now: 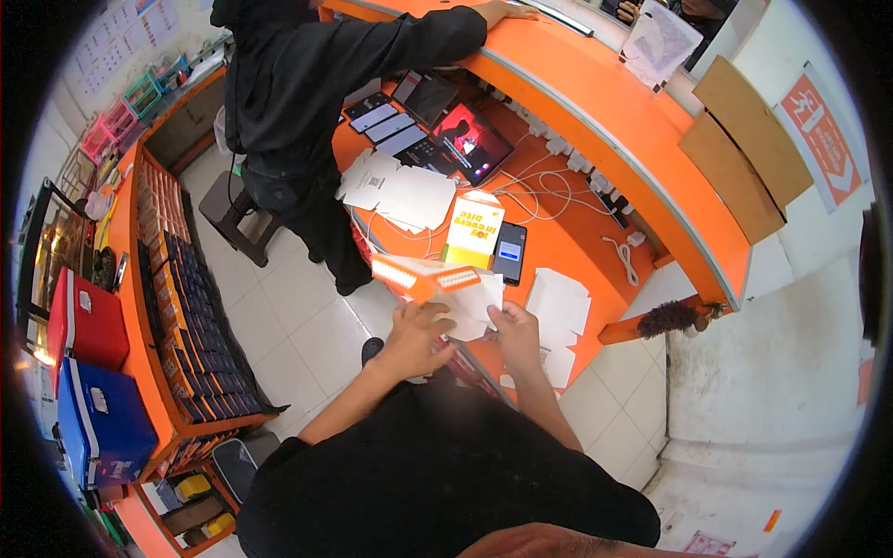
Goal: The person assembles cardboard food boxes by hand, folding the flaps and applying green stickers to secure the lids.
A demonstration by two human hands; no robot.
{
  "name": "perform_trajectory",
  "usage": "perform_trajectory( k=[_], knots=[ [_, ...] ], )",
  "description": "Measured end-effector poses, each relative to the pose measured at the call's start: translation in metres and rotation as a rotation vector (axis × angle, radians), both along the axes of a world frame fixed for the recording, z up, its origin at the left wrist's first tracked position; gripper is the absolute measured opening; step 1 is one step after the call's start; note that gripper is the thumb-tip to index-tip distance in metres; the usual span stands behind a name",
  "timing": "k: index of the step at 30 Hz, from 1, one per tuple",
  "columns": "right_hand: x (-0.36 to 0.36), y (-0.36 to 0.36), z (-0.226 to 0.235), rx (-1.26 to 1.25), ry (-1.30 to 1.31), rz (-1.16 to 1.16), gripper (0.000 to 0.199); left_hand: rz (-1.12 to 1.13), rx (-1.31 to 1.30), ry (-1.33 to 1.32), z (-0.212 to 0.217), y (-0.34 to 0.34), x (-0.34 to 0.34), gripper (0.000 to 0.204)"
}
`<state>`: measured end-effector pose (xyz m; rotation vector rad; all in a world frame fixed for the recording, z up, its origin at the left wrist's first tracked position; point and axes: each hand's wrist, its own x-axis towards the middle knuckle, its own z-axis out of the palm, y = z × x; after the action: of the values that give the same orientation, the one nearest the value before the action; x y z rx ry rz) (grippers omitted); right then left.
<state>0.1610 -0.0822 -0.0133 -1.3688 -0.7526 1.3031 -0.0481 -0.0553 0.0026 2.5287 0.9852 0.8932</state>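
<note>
Above the near edge of the orange desk (577, 251) I hold a white carton with glossy orange panels (470, 312), partly unfolded or folded. My left hand (419, 339), fingers curled, grips its lower left side. At its right edge my right hand (517, 337) pinches the white card between thumb and fingers. Just beyond the carton lies a yellow-and-white printed box (473, 232). A dark smartphone with a lit screen (509, 253) sits beside that box. To the right of my right hand is a flat white carton blank (558, 307).
A co-worker in black (279, 112) stands at the far left of the desk, one arm across the raised counter (595, 93). White cables (549, 186), a lit tablet (470, 139), several phones (391, 130) and another blank (400, 191) lie ahead. Left stand shelves of boxes (186, 316).
</note>
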Motion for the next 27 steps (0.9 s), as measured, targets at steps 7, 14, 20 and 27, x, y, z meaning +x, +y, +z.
perform_trajectory(
  k=[7,14,20,27],
  knots=[
    [-0.024,0.002,-0.002,0.133,0.134,-0.048,0.025,0.134,-0.557,-0.361,-0.027,-0.005,0.023,0.019],
    [-0.027,-0.005,0.001,0.335,-0.556,0.000,0.015,0.236,-1.240,-1.116,-0.029,0.003,0.033,0.011],
    [-0.034,-0.002,0.003,0.386,-0.509,-0.007,0.012,0.211,-1.161,-1.131,-0.031,-0.002,0.036,0.009],
    [-0.028,0.002,-0.007,0.190,-0.169,-0.023,0.015,0.167,-1.123,-1.003,-0.037,-0.001,0.028,0.011]
  ],
)
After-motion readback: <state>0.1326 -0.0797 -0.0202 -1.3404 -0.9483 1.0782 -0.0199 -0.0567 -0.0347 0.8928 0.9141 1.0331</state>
